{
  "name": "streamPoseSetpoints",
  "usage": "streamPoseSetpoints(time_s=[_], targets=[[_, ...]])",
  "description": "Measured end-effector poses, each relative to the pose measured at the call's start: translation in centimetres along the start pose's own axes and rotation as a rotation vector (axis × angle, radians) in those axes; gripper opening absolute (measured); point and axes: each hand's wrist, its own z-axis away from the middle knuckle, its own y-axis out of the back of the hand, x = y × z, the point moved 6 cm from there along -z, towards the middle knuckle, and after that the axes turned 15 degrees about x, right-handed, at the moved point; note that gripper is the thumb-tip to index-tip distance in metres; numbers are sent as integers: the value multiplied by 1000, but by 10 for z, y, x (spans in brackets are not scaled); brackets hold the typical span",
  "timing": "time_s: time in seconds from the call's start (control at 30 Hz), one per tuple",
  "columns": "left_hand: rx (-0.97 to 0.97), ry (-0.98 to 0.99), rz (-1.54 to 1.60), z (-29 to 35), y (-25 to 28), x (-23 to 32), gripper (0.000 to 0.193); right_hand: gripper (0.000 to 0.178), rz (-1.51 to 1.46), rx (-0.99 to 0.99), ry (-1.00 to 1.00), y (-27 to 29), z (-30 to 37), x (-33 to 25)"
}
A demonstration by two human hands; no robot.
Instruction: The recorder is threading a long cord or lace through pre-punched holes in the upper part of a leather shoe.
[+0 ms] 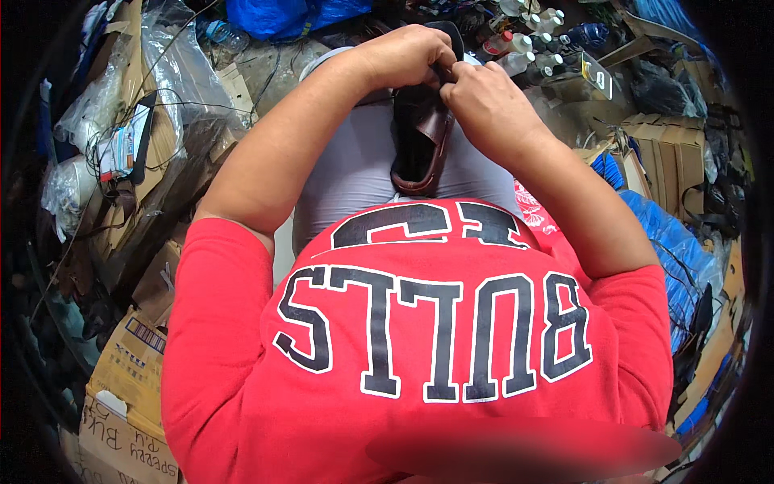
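Two hands at work, head view, on a brown shoe (436, 133). Shoe lies lengthwise over the lap, between the thighs of the grey trousers (343, 161): rounded end toward the red shirt (242, 331), far end partly behind the fingers. Brown leather along one side, dark inside showing.

Left hand (415, 55): comes over from the left, knuckles up, fingers bent and closed on the shoe's far part. Right hand (488, 97): fingers curled, tips drawn in on the shoe's edge, almost meeting the left's. Both grips look small and tight. Whether something thin, thread or needle, is pinched there as well: cannot tell.

Progress, as judged: work in hand, centred on one spot of the edge. Near part of the shoe looks whole and in shape; nothing loose seen on it. Spot under the fingertips is covered, so how much is finished there, and how much remains, cannot be read. Shoe not yet set down.

Around: bottles (520, 60) grouped beyond the right hand; blue plastic bag (290, 16) past the left forearm; clear plastic sheet (181, 68) and yellow carton (133, 363) on the left side.
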Motion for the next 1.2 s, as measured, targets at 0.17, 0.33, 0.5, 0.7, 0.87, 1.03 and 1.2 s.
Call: streamPoseSetpoints(time_s=[0.17,0.33,0.5,0.7,0.87,1.03,1.2], targets=[[276,-13,-2,17,17,8,34,12,-557,73,-315,-26,9,34],[563,245,-144,64,46,38,42,24,-1170,205,-627,-36,36,71],[-43,593,-21,107,42,32,27,25,-555,326,-198,-36,37,50],[120,684,-234,141,101,-9,23,30,-1629,754,-1231,-110,81,122],[231,367,-62,98,35,31,35,35,-2592,628,-1291,-97,54,83],[-43,718,-67,120,58,7,27,41,-2846,409,-1097,-102,58,81],[424,893,270,140,93,-16,39,45,-2788,407,-1108,-97,53,77]])
